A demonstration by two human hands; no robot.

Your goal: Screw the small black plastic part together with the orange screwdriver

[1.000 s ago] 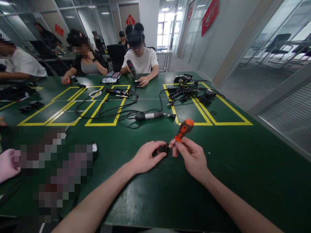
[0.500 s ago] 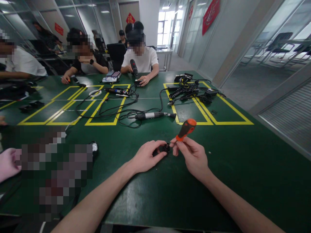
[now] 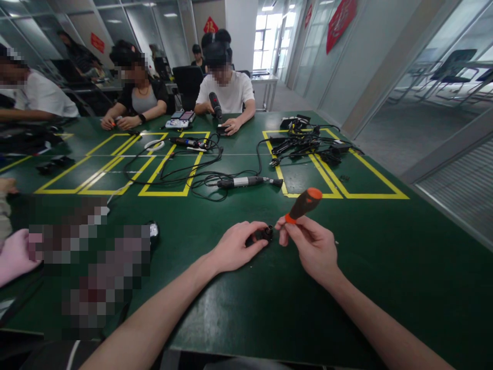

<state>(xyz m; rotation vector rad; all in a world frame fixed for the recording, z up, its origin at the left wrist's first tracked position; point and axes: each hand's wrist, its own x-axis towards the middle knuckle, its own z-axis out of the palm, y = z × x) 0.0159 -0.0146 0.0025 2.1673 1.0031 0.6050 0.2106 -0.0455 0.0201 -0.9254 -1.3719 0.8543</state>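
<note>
- Left hand (image 3: 238, 247) is pinching a small black part (image 3: 268, 235) between thumb and fingers, low at the green table (image 3: 396, 257); whether the part is resting on the surface, I cannot tell.
- At about 3 o'clock from the part, the right hand (image 3: 318, 249) is grasping an orange-and-black screwdriver (image 3: 304, 205), its handle leaning toward 2 o'clock; the fingers are hiding the blade.
- Judging by this pose, the left hand is steadying the part while the right is guiding the screwdriver just beside it; the next move is probably calling for a firm hold and a well-aligned tip.
- Compared with half a second ago, the handle is tilting farther right and the right fingertips are showing a slightly wider gap from the part; the left pinch is looking the same.
- At 11 o'clock, farther out, a corded grey-and-black hand tool (image 3: 242, 182) is lying on the table; at 1 o'clock, a black cable pile (image 3: 296, 146) is covering some yellow tape (image 3: 377, 197).
- Between 11 and 12, a co-worker in white (image 3: 229, 97) is holding a black drill-like tool (image 3: 215, 104); between 10 and 11, a co-worker in grey and black (image 3: 145, 100) is lowering a hand that was raised earlier.
</note>
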